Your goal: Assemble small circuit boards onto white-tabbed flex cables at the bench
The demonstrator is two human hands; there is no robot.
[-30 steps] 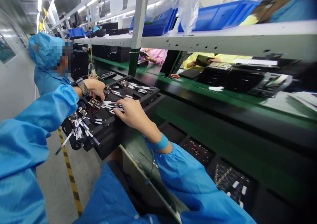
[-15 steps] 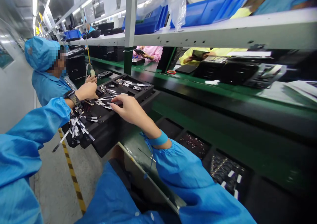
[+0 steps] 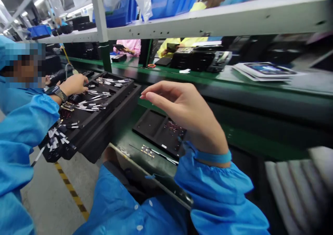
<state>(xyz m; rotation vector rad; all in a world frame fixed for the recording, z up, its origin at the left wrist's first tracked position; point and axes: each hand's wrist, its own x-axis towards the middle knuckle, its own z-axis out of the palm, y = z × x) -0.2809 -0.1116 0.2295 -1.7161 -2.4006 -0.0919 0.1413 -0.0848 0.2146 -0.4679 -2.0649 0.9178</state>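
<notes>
Since the earlier frame, the right hand [image 3: 186,112] has left the labelled strips [image 3: 91,105] and now hangs above the bench [image 3: 125,138], while the view has turned rightward. Its grip is loosely curled, thumb tip close to the fingertips; whether something small sits between them I cannot tell. The left hand [image 3: 73,85] bends over the black foam tray [image 3: 111,122], its fingertips too hidden to show how far its grip is closed or on what.

The strips lie fanned in the tray's compartments, some hanging over its near edge, with small boards [image 3: 68,106] near the left wrist. On the green bench, below the right hand, rest a shallow black tray [image 3: 149,121] with tiny parts and, just beside it, a loose board [image 3: 147,150].

Behind runs a white shelf [image 3: 221,24] carrying blue bins [image 3: 173,3]. A co-worker in blue [image 3: 17,91] sits at the left; beyond the bench, others show pink [image 3: 135,47] and yellow sleeves [image 3: 162,49]. Yellow-and-black tape [image 3: 71,190] crosses the grey floor [image 3: 44,188].
</notes>
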